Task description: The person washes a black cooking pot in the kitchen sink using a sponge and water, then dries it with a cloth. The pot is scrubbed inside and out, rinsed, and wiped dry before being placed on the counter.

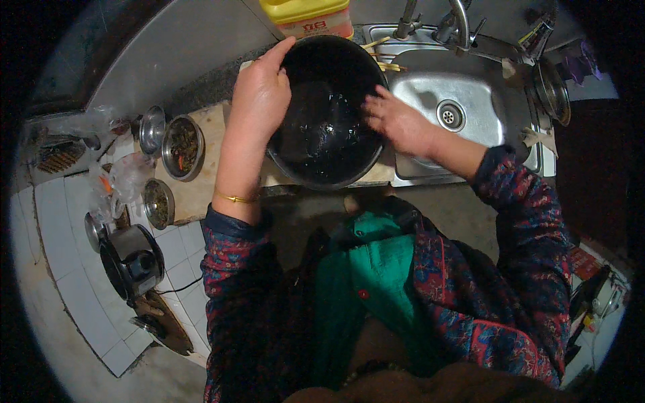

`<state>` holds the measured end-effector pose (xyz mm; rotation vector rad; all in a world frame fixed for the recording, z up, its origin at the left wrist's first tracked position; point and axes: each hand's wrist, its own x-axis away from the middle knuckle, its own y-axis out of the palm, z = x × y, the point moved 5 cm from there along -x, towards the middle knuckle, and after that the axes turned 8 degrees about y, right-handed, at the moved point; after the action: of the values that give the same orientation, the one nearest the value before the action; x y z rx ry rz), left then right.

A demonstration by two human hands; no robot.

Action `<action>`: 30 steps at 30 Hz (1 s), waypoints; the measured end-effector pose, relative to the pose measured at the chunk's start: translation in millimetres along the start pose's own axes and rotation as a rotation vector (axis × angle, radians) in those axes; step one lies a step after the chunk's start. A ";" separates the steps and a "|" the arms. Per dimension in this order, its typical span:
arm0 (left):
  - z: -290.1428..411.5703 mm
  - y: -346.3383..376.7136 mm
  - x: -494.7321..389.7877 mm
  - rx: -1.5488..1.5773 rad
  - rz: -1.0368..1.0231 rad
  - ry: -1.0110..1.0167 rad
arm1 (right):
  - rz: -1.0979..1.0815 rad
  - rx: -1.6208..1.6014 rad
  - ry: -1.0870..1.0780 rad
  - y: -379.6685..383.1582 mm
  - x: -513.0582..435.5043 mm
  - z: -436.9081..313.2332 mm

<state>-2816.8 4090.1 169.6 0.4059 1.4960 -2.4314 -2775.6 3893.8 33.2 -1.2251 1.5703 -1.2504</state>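
Observation:
A round black pot or basin (327,121) with a wet, shiny inside is tilted towards me, over the counter just left of the sink. My left hand (262,95) grips its upper left rim, with the thumb or a finger along the edge. My right hand (395,121) is at the basin's right side, its fingers over the rim and slightly blurred; whether they hold anything cannot be told. The right forearm passes over the near left part of the steel sink (448,83).
Metal bowls of food (183,147) stand on a wooden board (214,126) at the left, near plastic bags (126,176) and an electric cooker (133,262). A yellow-lidded tub (312,17) is behind the basin. Faucets (458,25) rise behind the sink; a metal pan (552,93) leans at its right.

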 end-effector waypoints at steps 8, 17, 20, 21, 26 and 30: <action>10.5 8.0 -15.3 0.015 -0.030 0.089 | -0.189 -1.055 0.268 19.1 -18.2 -76.2; 2.5 5.5 -14.4 -0.051 -0.038 0.067 | -0.025 0.164 -0.109 -2.4 -37.2 19.9; 2.2 5.1 -14.8 -0.083 -0.029 0.074 | 0.096 0.262 -0.238 -13.7 -44.7 32.2; 2.0 5.8 -15.0 -0.100 -0.037 0.069 | 0.139 0.233 -0.249 -17.8 -46.5 35.5; 6.1 7.6 -15.1 -0.088 0.006 0.118 | 0.131 0.206 -0.187 -19.3 -44.4 37.0; 9.7 10.9 -15.1 -0.073 0.011 0.125 | 0.149 0.179 -0.128 -24.7 -35.5 28.2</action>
<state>-2799.9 4077.7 170.4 0.5593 1.6229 -2.3735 -2735.0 3920.2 51.1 -1.0349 1.3986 -1.1654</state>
